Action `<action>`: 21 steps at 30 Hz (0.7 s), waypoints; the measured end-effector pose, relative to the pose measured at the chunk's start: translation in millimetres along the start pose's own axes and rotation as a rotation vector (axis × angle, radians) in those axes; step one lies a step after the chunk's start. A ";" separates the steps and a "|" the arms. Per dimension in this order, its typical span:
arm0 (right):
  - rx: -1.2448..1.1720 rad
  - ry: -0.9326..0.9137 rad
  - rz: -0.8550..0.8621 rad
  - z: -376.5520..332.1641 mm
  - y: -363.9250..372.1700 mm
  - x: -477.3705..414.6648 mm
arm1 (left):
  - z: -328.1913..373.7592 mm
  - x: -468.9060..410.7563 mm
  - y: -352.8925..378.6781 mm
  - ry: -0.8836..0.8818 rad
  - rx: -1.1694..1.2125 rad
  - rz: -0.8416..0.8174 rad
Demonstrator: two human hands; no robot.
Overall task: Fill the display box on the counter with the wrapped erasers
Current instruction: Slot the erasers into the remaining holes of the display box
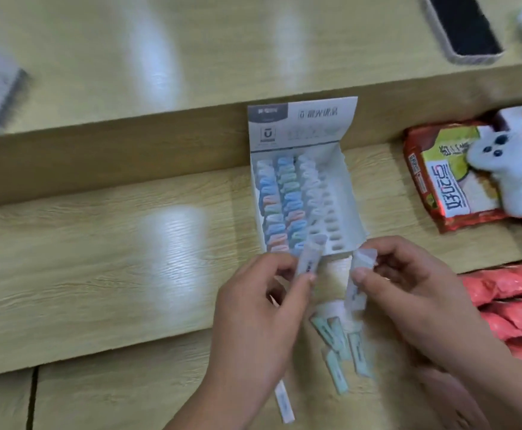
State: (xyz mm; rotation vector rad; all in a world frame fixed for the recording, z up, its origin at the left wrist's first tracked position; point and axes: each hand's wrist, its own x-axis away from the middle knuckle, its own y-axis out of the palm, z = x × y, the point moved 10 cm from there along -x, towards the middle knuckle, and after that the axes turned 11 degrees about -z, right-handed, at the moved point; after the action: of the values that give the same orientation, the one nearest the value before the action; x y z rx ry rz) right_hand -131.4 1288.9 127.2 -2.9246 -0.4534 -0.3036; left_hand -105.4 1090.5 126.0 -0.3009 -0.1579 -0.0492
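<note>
Fingers: the left hand (253, 305) has thumb and fingers (303, 280) pinched on the lower end of one wrapped eraser (310, 256). The right hand (414, 293) curls its fingers (365, 276) round a second eraser (364, 255).
Display box: the open display box (348, 193) sits on the tabletop (98, 274) just beyond both hands, flap upright. Its two left rows look full, the third is part filled, and the right row shows bare slots (331, 218).
Spare stock: loose erasers (337, 346) lie on the tabletop below the hands.
Step in hand: probably seating the left eraser, whose tip hangs over the front of the third row.
Doing it well: keep the eraser upright, line its end up with one slot and press straight down. Match the tilt of its neighbours.
Watch for: knocking seated erasers askew, or skipping a slot. Blur hides the exact slot edges.
</note>
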 end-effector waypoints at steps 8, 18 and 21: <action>0.135 -0.113 -0.029 -40.3 -17.2 -74.8 | 3.7 -79.3 -11.9 -0.032 0.108 0.060; 0.717 -0.236 -0.030 -30.4 -7.1 -87.7 | -1.1 -86.9 -4.4 0.030 -0.086 0.146; 0.701 -0.316 -0.014 -33.1 -7.1 -83.0 | -0.1 -86.8 -1.9 0.038 -0.094 0.145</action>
State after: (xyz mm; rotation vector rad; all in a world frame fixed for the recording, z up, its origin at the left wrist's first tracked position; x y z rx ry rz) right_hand -216.8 1265.9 141.5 -2.2753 -0.4963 0.2749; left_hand -191.2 1090.8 112.4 -0.4046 -0.0957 0.0816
